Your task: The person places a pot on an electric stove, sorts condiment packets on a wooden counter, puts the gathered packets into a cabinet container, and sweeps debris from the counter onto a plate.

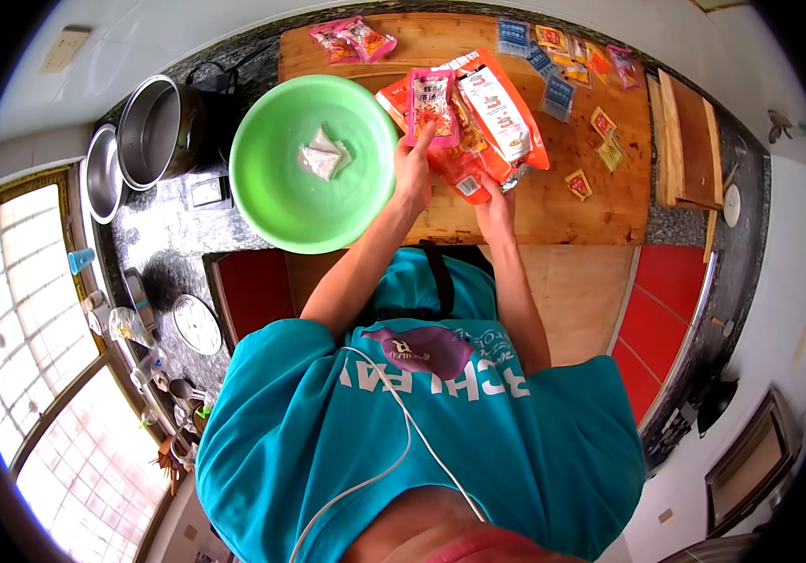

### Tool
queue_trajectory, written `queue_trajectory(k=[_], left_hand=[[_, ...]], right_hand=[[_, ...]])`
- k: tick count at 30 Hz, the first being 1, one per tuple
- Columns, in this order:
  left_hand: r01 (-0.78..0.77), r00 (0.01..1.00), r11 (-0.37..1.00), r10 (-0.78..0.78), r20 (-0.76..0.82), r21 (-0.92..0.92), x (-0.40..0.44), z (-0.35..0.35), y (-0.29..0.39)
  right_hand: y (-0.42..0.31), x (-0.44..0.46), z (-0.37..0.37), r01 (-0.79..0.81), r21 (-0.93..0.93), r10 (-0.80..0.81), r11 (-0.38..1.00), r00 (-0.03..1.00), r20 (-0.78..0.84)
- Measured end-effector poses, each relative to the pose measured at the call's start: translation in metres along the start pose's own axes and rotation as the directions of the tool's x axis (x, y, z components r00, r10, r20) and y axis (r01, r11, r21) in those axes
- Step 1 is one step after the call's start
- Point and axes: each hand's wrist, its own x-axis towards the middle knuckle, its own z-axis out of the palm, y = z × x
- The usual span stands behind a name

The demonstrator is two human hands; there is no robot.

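My left hand [412, 169] grips the lower edge of a pink sachet [432, 98], its thumb lying on the front. Close beside it, my right hand [495, 202] is closed on the bottom of a large orange-red food bag [530, 136] with a white panel. The sachet overlaps the left part of this bag. To the left is a light green basin [314, 211], with white wrapped pieces [324, 156] lying inside it. All of this is over the wooden board [572, 220].
Two pink packets [354, 40] lie at the board's back left. Blue packets [558, 98] and several small yellow and red sachets [610, 153] are spread at the right. Metal pots [150, 131] stand left of the basin; wooden boards [689, 141] lean at the right edge.
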Motion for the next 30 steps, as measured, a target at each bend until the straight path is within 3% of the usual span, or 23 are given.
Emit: queue_trajectory(k=[6, 8, 10, 12, 13, 14, 16, 17, 19, 21, 24, 27, 30], left_hand=[[-0.103, 0.995, 0.984, 0.104, 0.002, 0.144, -0.003, -0.002, -0.015], [-0.211, 0.977, 0.939, 0.202, 0.063, 0.27, -0.005, -0.005, -0.012], [-0.189, 0.982, 0.936, 0.182, 0.051, 0.297, -0.012, -0.007, -0.003], [-0.238, 0.97, 0.9, 0.201, 0.135, 0.365, -0.017, -0.015, 0.005], [-0.229, 0.971, 0.9, 0.185, 0.151, 0.371, -0.018, -0.023, 0.008], [-0.208, 0.97, 0.878, 0.128, 0.208, 0.431, -0.017, -0.032, 0.012], [-0.196, 0.952, 0.845, 0.043, 0.302, 0.498, -0.016, -0.038, 0.022], [-0.163, 0.935, 0.817, -0.051, 0.351, 0.553, -0.021, -0.041, 0.027], [-0.127, 0.886, 0.752, -0.208, 0.415, 0.647, -0.022, -0.052, 0.028], [-0.108, 0.83, 0.746, -0.296, 0.473, 0.657, -0.032, -0.059, 0.018], [-0.068, 0.697, 0.735, -0.449, 0.559, 0.675, -0.065, -0.05, 0.006], [-0.16, 0.493, 0.522, -0.693, 0.526, 0.838, -0.086, -0.059, -0.02], [-0.153, 0.39, 0.534, -0.74, 0.547, 0.832, -0.11, -0.061, -0.051]], right_hand=[[-0.002, -0.024, -0.009, -0.012, -0.053, 0.017, 0.999, 0.995, 0.094], [0.0, -0.023, -0.032, -0.037, 0.018, 0.035, 0.999, 0.993, 0.117], [-0.004, -0.017, -0.052, -0.016, 0.074, 0.007, 0.997, 0.992, 0.125], [-0.01, -0.021, -0.069, -0.024, 0.146, 0.03, 0.989, 0.999, -0.041], [-0.018, -0.03, -0.065, -0.008, 0.102, 0.013, 0.995, 0.999, -0.045], [-0.02, -0.037, -0.061, 0.017, 0.11, -0.011, 0.994, 0.998, -0.062], [-0.021, -0.048, -0.053, 0.188, -0.211, -0.189, 0.959, 0.982, 0.015], [-0.019, -0.061, -0.048, 0.175, -0.31, -0.207, 0.934, 0.976, -0.073], [-0.007, -0.086, -0.041, 0.176, -0.328, -0.233, 0.928, 0.962, -0.141], [0.008, -0.119, -0.047, 0.042, -0.367, -0.146, 0.929, 0.954, -0.262], [0.031, -0.175, -0.039, 0.126, -0.456, -0.291, 0.881, 0.904, -0.313], [0.061, -0.223, -0.037, 0.225, -0.372, -0.389, 0.901, 0.798, -0.46], [0.076, -0.272, -0.048, 0.34, -0.353, -0.488, 0.871, 0.674, -0.554]])
